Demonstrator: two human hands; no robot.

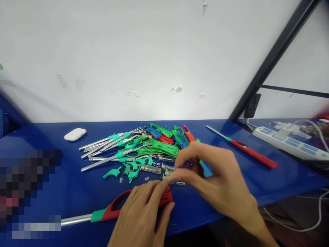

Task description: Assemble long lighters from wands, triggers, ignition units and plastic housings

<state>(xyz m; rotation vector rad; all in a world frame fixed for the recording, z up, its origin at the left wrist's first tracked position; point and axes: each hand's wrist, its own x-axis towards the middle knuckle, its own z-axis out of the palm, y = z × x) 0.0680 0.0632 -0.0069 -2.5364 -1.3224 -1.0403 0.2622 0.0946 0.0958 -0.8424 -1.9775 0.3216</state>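
Note:
My left hand [144, 212] is wrapped over the handle of a red lighter [111, 210] with a green collar and a long metal tube pointing left. My right hand [210, 175] pinches a small dark screwdriver [188, 164], its thin shaft slanting down to the red handle's right end. Whether the tip sits in a screw cannot be made out. Behind my hands lies a pile of green handle shells [161, 147], metal tubes [101, 145], teal triggers [133, 168] and clear fuel tanks [151, 169].
Another red lighter [250, 152] lies at the right. A white case [75, 134] rests at the back left. A white power strip [290, 140] and black frame [275, 58] stand at the right, against a white wall [154, 51].

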